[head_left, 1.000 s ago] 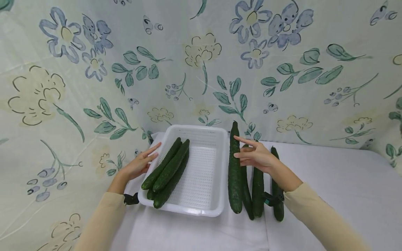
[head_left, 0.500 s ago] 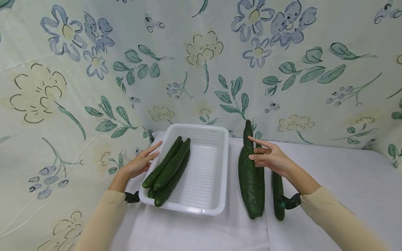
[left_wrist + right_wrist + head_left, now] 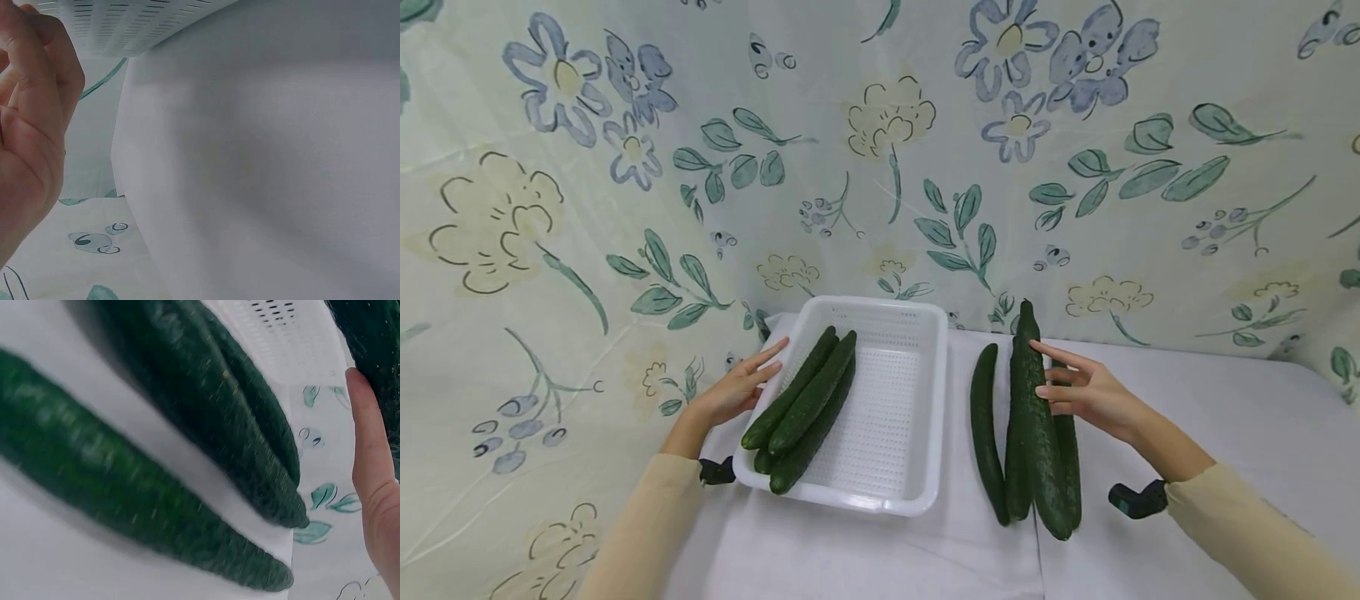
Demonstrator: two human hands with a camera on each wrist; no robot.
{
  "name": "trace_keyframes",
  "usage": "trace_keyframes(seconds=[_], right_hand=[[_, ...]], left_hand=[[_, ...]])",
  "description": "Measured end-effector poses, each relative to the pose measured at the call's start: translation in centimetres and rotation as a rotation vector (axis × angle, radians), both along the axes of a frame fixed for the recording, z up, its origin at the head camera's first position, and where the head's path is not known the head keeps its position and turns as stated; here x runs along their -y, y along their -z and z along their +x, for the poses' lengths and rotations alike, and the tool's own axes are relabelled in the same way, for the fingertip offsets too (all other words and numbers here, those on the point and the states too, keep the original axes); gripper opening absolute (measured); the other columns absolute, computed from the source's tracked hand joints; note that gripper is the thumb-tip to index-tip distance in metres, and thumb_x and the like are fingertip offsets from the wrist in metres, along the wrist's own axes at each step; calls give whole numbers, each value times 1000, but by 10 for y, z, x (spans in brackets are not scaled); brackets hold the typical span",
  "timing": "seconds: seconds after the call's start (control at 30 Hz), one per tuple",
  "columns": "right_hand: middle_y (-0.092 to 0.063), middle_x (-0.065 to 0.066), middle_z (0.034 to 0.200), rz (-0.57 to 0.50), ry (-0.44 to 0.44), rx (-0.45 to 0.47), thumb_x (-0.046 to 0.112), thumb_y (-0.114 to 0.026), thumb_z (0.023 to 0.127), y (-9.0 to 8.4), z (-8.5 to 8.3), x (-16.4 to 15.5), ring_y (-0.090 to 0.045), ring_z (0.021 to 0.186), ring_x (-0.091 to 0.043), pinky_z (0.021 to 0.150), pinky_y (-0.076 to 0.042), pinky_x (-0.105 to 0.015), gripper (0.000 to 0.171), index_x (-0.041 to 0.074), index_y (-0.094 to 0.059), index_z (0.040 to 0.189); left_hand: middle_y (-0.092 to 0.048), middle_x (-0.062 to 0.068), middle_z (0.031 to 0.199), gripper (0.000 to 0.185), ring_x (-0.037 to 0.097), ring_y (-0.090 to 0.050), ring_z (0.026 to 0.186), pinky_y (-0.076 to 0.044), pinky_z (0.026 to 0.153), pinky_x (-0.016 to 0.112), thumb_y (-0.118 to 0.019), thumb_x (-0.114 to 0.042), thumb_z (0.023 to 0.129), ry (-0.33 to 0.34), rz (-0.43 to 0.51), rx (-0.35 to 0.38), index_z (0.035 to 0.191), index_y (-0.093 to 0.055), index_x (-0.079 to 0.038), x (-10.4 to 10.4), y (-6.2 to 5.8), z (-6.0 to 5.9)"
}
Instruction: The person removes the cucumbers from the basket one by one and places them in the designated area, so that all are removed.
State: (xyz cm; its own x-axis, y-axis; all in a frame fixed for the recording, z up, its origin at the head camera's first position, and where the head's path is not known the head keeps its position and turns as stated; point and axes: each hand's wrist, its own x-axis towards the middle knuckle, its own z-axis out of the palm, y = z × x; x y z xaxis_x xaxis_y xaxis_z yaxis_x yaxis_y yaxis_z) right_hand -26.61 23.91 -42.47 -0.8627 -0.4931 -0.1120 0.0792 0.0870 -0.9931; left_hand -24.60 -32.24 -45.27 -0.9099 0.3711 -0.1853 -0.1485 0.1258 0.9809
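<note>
The big cucumber (image 3: pixel 1033 417) has shifted right, now lying atop the loose cucumbers (image 3: pixel 987 429) right of the white basket (image 3: pixel 917 400). The right hand (image 3: pixel 1086 392) touches it with straight, slightly spread fingers. The left hand (image 3: pixel 737 387) rests relaxed against the basket's left rim.

Staged tabletop set (floral backdrop (image 3: pixel 880 150)).

Loose cucumbers (image 3: pixel 1030 433) right of basket (image 3: pixel 917 408)
</note>
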Motion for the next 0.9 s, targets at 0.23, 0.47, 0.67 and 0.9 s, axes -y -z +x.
trace_keyframes(seconds=[0.23, 0.47, 0.67, 0.9], right_hand=[[-23, -15, 136, 59, 21, -12, 5, -60, 88, 4, 5, -27, -51, 102, -17, 79, -48, -43, 70, 25, -27, 146], [-36, -16, 118, 86, 36, -36, 4, -57, 90, 11, 7, -48, -58, 91, -20, 77, -48, -44, 70, 24, -23, 147], [-25, -13, 134, 111, 57, -44, 4, -56, 90, 20, 9, -65, -57, 97, -17, 79, -49, -44, 70, 24, -21, 147], [-10, -27, 142, 112, 73, -24, 5, -57, 90, 33, 8, -82, -58, 99, -13, 79, -50, -40, 72, 24, -19, 148]], left_hand=[[-38, 14, 138, 50, 20, -60, 96, -52, 73, 35, -39, -28, 100, -4, -4, -3, 145, -20, -40, 1, 2, -1], [-37, 14, 138, 51, 20, -60, 96, -52, 73, 35, -40, -29, 99, -7, -6, 1, 145, -20, -41, 1, 1, -1], [-37, 14, 139, 50, 21, -60, 97, -52, 74, 36, -39, -29, 100, 0, -9, -6, 145, -20, -39, 1, 2, -1], [-38, 14, 137, 50, 21, -61, 95, -52, 74, 35, -39, -28, 100, 0, -16, -9, 145, -20, -39, 1, 2, -1]])
